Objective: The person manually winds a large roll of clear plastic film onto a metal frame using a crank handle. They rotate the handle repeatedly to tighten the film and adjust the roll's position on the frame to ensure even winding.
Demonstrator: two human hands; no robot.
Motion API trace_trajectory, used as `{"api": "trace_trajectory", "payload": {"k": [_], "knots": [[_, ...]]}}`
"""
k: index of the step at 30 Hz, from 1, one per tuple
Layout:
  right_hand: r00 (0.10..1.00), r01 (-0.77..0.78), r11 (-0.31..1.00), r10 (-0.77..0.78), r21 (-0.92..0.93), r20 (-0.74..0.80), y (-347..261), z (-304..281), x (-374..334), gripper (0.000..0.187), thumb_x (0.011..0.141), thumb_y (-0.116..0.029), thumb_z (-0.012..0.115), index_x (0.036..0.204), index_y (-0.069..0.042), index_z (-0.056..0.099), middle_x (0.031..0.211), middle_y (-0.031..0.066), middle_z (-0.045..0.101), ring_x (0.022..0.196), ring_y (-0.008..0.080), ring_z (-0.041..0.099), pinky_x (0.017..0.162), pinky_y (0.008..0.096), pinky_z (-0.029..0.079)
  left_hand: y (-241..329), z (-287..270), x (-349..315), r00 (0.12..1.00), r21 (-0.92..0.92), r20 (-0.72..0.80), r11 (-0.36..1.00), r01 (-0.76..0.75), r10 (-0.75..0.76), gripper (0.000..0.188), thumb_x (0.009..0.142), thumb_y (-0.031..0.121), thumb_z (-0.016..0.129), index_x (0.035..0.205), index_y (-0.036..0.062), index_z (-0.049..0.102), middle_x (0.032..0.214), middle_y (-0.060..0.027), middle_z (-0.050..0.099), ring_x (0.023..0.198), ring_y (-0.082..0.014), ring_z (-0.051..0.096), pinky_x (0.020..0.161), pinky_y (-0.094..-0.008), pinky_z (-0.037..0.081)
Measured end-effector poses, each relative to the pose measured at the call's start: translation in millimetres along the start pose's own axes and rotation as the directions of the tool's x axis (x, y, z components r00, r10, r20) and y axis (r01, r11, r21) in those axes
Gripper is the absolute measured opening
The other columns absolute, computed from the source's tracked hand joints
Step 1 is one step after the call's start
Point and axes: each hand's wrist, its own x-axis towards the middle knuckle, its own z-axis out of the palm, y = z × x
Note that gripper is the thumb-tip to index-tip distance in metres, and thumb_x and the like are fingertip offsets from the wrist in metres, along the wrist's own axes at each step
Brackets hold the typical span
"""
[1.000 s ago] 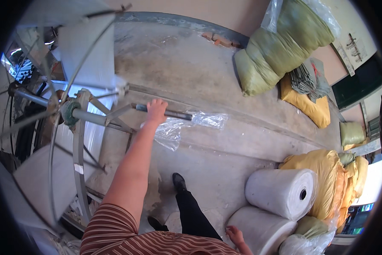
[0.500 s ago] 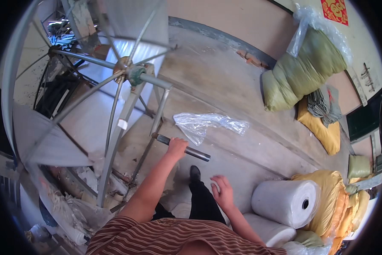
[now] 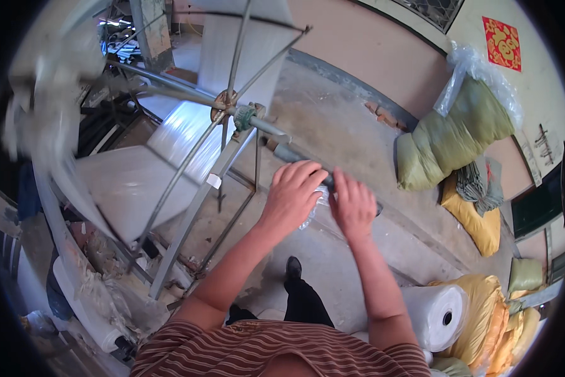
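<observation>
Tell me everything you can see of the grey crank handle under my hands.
The grey, round, metal-looking crank handle is a straight bar, darker at its end near the grey metal shaft. It slants down to the right in the picture. The left hand and right hand lie over its middle; how they close underneath is hidden. A dark stretch shows between them, and the other end past the right hand.
</observation>
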Motion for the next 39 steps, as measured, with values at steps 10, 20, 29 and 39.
{"api": "trace_trajectory", "payload": {"k": [10, 20, 29, 39], "knots": [[0.995, -0.048, 0.999, 0.047, -0.001, -0.087, 131, 83, 145, 0.038, 0.072, -0.018, 0.081, 0.101, -0.015, 0.057, 0.088, 0.0056, 0.059, 0.083, 0.0275, 0.065, 0.068, 0.0447, 0.052, -60, 27, -106, 0.922, -0.138, 0.236, 0.928, 0.345, -0.308, 0.015, 0.094, 0.009, 0.065, 0.108, 0.008, 0.069, 0.105, -0.0082, 0.069, 0.1, -0.0314, 0.066, 0.087, -0.0438, 0.048], [0.864, -0.274, 0.962, 0.246, 0.0, 0.439, 220, 272, 156, 0.032, 0.082, -0.034, 0.079, 0.102, -0.014, 0.064, 0.092, 0.0116, 0.073, 0.088, 0.0345, 0.072, 0.075, 0.0491, 0.056, -121, 47, -143, 0.829, -0.018, 0.217, 0.847, 0.531, -0.515, 0.012, 0.093, 0.006, 0.064, 0.103, 0.0057, 0.07, 0.098, -0.0125, 0.069, 0.092, -0.0355, 0.066, 0.078, -0.0443, 0.052], [0.593, -0.378, 0.908, 0.087, 0.181, 0.8, 167, 425, 13, 0.044, 0.079, -0.05, 0.078, 0.105, -0.015, 0.07, 0.095, 0.0156, 0.075, 0.092, 0.0369, 0.072, 0.081, 0.0508, 0.057, -119, 58, -178, 0.676, 0.098, 0.256, 0.714, 0.693, -0.691, 0.013, 0.093, 0.006, 0.064, 0.105, 0.0049, 0.07, 0.097, -0.0135, 0.069, 0.09, -0.0352, 0.067, 0.076, -0.0435, 0.053], [0.379, -0.583, 0.75, -0.089, 0.312, 0.921, 10, 342, -147, 0.07, 0.072, -0.066, 0.079, 0.102, -0.004, 0.073, 0.094, 0.0193, 0.076, 0.089, 0.0337, 0.074, 0.081, 0.0465, 0.058, -62, 6, -196, 0.746, 0.121, 0.229, 0.778, 0.616, -0.626, 0.016, 0.095, 0.008, 0.064, 0.11, 0.0068, 0.069, 0.1, -0.0137, 0.068, 0.092, -0.0354, 0.066, 0.079, -0.0439, 0.053]]}}
